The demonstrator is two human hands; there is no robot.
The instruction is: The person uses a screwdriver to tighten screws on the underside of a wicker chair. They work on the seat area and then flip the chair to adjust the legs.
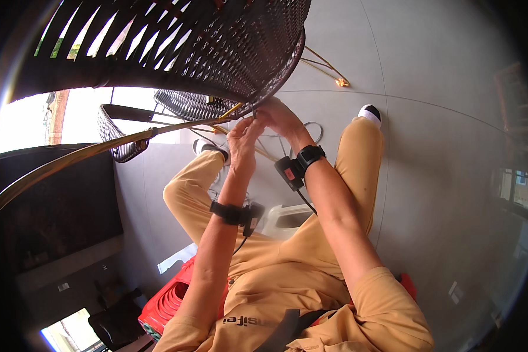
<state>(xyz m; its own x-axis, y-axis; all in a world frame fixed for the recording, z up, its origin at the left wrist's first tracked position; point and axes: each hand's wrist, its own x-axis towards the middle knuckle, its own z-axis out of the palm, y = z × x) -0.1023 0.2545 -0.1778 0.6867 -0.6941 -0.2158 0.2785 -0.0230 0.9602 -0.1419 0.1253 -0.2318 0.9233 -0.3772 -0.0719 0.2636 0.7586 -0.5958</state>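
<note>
A dark brown woven chair [240, 53] with a gold-coloured metal frame tube [76, 161] is tipped in front of me, filling the upper left. Both hands meet at the lower edge of its weave, where the tube joins. My left hand [242, 141] is closed, fingertips pinched together just below the rim. Close beside it, my right hand [280, 120] curls up against the rim with its fingers bent and partly hidden. What either pinches is too small to make out. A thin grey strand [318, 130] loops behind my right wrist.
Another woven chair [188, 105] and a small woven piece [123, 132] stand beyond. A gold leg [328, 67] rests on the grey tiled floor [440, 146]. A pale plastic stool [284, 220] lies between my legs, and a red plastic seat [167, 305] sits at my left.
</note>
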